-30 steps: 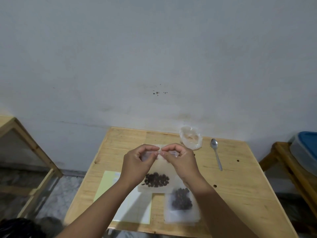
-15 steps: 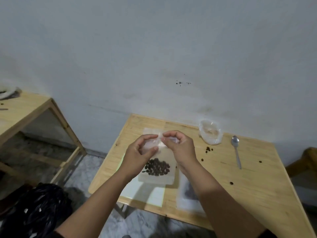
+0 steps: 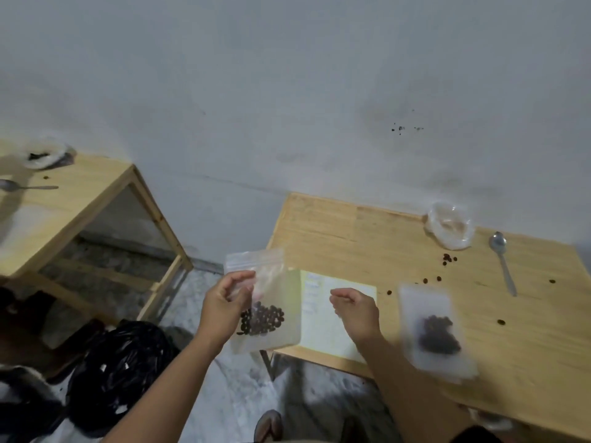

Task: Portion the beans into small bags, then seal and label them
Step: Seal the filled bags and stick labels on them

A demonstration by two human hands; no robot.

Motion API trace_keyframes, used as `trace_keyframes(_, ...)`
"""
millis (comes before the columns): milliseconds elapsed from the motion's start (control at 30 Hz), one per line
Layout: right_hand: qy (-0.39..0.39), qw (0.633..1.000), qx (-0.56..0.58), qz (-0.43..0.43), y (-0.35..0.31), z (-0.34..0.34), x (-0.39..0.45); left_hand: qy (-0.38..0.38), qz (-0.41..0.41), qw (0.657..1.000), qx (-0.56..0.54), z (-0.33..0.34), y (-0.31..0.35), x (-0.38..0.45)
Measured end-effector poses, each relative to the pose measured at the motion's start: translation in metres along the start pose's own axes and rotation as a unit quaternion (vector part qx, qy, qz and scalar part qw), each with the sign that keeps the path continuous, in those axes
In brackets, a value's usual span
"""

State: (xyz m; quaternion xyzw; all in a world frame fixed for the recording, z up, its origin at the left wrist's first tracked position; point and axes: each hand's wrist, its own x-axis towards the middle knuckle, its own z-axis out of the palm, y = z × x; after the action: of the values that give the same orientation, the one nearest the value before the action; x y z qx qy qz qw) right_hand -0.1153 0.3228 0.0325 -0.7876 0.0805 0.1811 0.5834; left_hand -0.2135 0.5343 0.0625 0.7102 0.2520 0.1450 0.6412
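Observation:
My left hand [image 3: 224,298] grips a small clear zip bag [image 3: 265,302] by its left side, and the bag hangs upright off the left edge of the wooden table [image 3: 527,362]. Dark beans sit in its lower half. Over the pale label sheet [image 3: 323,327], my right hand [image 3: 355,310] is curled with nothing in it, apart from the bag. A second bag of beans [image 3: 436,334] lies flat on the table to its right. Several loose beans [image 3: 447,259] are scattered near a crumpled clear bag [image 3: 451,228] and a metal spoon [image 3: 503,262].
A second wooden table [image 3: 73,199] stands at the left, carrying a spoon [image 3: 22,186] and a clear bag with dark contents [image 3: 43,155]. A black plastic bag [image 3: 118,375] lies on the floor between the tables. A grey wall rises behind.
My right hand has let go of the bag's top. The left hand has carried the bag left, off the table edge. The view has swung left, showing the second table.

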Motion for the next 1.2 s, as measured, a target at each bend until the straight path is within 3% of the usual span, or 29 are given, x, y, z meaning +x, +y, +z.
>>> trace_keyframes(267, 0.065, 0.980, -0.189, -0.007, 0.025, 0.050, -0.009, -0.041, -0.023, 0.998, 0.041, -0.036, -0.036, 0.013)
trace_keyframes(467, 0.122, 0.959, -0.256, -0.021, 0.027, 0.070, -0.008, -0.079, -0.046, 0.996, 0.020, -0.039, -0.040, 0.011)
trace_keyframes(733, 0.116, 0.979, -0.170, -0.004, 0.011, 0.064, -0.015, -0.095, -0.045, 0.994, 0.013, -0.039, -0.037, 0.018)
trace_keyframes(867, 0.093, 0.990, -0.085, -0.070, -0.035, 0.072, -0.028, -0.103, -0.040, 0.994, 0.011, -0.029, -0.030, 0.023)
trace_keyframes(1000, 0.036, 0.980, -0.103, -0.165, -0.069, 0.086, -0.043, -0.108, -0.025, 0.994, 0.008, -0.015, -0.014, 0.024)
trace_keyframes(1200, 0.041, 0.967, -0.165, -0.187, -0.084, 0.082, -0.042, -0.129, 0.002, 0.992, -0.005, -0.005, 0.004, 0.024)
